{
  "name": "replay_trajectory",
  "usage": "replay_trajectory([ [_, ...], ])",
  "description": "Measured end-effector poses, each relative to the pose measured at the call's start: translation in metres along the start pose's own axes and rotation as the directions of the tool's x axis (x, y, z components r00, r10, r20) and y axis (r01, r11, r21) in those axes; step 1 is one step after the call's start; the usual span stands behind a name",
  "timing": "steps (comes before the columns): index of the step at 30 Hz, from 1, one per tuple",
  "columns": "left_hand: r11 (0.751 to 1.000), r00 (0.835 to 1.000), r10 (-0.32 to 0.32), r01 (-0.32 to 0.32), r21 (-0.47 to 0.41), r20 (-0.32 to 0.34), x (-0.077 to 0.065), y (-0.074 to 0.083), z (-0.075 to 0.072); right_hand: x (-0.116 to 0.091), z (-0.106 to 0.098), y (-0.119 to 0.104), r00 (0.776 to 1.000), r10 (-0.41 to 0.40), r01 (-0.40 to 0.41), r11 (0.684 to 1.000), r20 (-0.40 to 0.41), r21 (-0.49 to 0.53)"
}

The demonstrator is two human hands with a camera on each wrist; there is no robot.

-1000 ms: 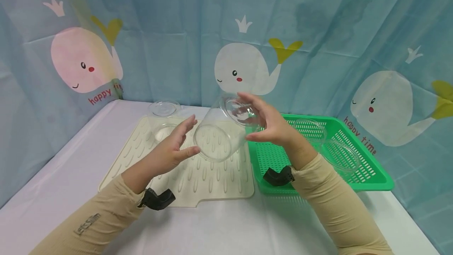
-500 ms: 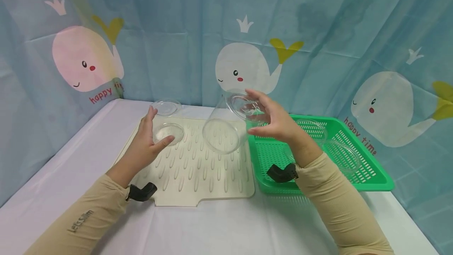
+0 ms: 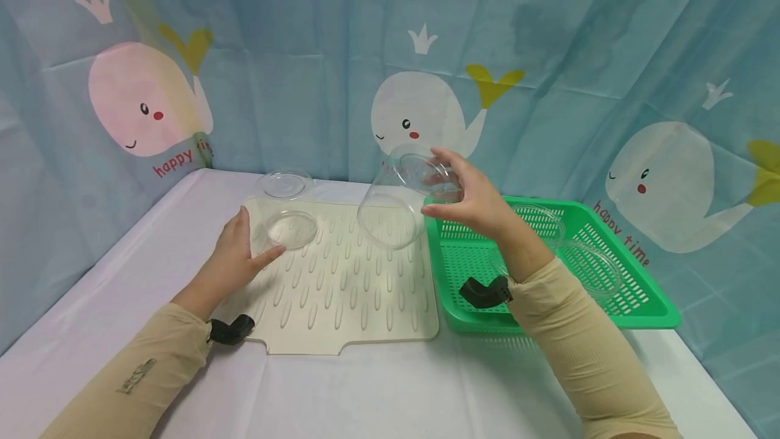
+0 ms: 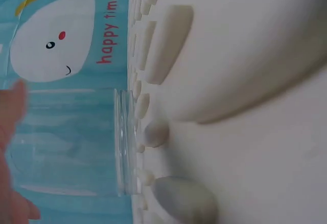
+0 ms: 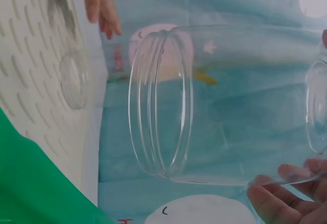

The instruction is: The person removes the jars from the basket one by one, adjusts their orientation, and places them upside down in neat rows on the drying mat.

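My right hand (image 3: 472, 205) grips a clear wide-mouthed jar (image 3: 390, 219) near its base, fingers curled round it. That jar hangs tilted over the cream drying mat (image 3: 341, 290), its ridged mouth turned down to the left, as the right wrist view also shows. On the mat's far left stands another clear jar (image 4: 71, 142), mouth down on the raised ribs. My left hand (image 3: 228, 256) is just left of this standing jar, thumb and fingers spread, holding nothing.
At the right sits a green plastic basket (image 3: 451, 322) with slotted walls; clear round rims (image 3: 590, 268) show inside it. A white cloth (image 3: 390, 391) covers the table. Behind it hangs a blue curtain (image 3: 305, 100) with whale prints.
My left hand has drawn away from the held jar, moving left to beside the standing one. The right hand has raised its jar slightly, up and to the right.
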State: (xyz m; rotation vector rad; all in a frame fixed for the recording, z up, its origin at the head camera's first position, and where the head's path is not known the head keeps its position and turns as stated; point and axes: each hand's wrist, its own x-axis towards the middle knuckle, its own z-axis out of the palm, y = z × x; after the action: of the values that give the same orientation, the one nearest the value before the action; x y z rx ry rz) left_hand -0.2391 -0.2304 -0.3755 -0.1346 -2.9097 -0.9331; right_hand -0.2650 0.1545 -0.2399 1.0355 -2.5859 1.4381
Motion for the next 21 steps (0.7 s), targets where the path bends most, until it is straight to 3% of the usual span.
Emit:
replay_trajectory([
  [6, 0.982, 0.990, -0.081, 0.059, 0.181, 0.115, 0.006, -0.017, 0.010, 0.007, 0.004, -0.001, 0.994, 0.099, -0.101, 0.993, -0.046, -0.055],
  [12, 0.975, 0.970, -0.090, 0.039, 0.221, 0.227, -0.001, -0.020, 0.017, 0.016, 0.008, 0.002, 0.982, 0.172, -0.183, 0.971, -0.083, -0.154],
  [17, 0.955, 0.965, -0.079, 0.001, 0.297, 0.251, -0.001, -0.021, 0.019, 0.028, 0.013, 0.004, 0.973, 0.205, -0.228, 0.932, -0.110, -0.281],
  [21, 0.947, 0.964, -0.070, -0.017, 0.320, 0.257, -0.002, -0.021, 0.019, 0.040, 0.017, 0.007, 0.964, 0.233, -0.262, 0.915, -0.128, -0.307],
])
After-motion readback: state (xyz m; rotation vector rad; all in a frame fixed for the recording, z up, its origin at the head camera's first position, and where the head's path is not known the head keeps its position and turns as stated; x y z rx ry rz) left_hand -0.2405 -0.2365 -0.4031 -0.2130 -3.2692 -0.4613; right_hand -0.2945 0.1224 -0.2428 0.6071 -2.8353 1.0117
